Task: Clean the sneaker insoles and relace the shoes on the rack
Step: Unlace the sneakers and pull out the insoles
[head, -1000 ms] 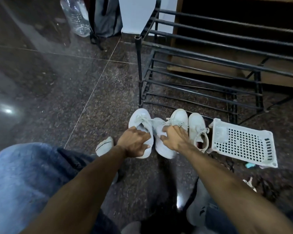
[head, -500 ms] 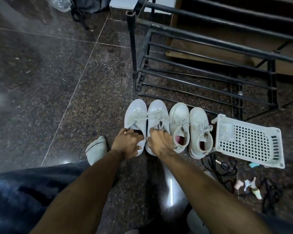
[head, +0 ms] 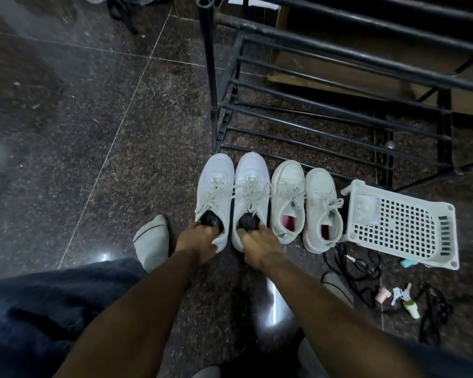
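A person's left hand point(head: 200, 238) grips the heel of the leftmost white sneaker point(head: 215, 195) while the right hand point(head: 257, 245) grips the heel of its mate point(head: 251, 196), fingers curled over the back rims and partly hidden inside the dark shoe openings. The two shoes stand side by side, touching, on the dark speckled floor point(head: 93, 145), toes pointing at the front foot of a black metal shoe rack point(head: 325, 85), whose upper bars are cut off by the top and right edges of the frame. Just to the right stands a second white pair point(head: 306, 205) with pinkish linings, laces loose. Whether any insoles are in the gripped shoes cannot be made out. A white perforated plastic basket point(head: 402, 227) lies on its side beside the second pair. Near the floor's right edge, black laces point(head: 350, 268) lie tangled with small pale items too blurred to identify. A grey socked foot point(head: 153, 241) shows left of the left hand; a second grey shape point(head: 337, 287) by the right forearm is half hidden. Dark trousers point(head: 38, 309) fill the lower left corner.
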### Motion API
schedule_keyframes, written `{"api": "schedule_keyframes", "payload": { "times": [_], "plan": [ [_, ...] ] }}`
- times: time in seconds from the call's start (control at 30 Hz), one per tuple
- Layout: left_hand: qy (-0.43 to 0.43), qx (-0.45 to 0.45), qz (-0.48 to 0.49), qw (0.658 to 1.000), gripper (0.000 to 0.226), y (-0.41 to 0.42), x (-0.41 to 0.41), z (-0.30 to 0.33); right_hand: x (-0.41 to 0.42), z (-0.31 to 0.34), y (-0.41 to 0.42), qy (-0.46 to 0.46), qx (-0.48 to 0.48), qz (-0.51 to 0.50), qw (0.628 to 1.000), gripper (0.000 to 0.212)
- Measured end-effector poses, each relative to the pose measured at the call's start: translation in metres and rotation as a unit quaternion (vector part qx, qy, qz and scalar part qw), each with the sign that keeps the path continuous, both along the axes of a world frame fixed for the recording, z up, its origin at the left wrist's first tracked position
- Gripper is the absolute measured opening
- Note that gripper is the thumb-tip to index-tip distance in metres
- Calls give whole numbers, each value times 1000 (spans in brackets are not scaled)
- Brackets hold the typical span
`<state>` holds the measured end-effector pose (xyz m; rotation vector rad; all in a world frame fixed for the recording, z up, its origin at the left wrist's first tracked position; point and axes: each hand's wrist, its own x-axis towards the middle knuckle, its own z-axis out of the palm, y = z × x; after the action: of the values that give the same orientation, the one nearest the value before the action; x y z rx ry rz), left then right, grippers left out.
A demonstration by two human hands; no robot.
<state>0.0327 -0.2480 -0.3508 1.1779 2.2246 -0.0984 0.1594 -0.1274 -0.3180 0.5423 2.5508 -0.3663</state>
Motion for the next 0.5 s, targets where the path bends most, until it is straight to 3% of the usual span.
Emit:
{"api": "schedule_keyframes", "payload": {
  "times": [0.2, 0.4, 0.5],
  "plan": [
    [-2, -14, 56, 998, 22, -5, 11, 4, 11, 3, -8, 12, 25, -3, 1000, 43],
    [-81, -25, 95, 992, 34, -6, 4, 8, 2, 1, -2, 3, 2, -59, 998, 30],
    [-99, 37, 177, 978, 26, -3, 4, 14, 0, 3, -2, 7, -3, -67, 998, 24]
  ]
}}
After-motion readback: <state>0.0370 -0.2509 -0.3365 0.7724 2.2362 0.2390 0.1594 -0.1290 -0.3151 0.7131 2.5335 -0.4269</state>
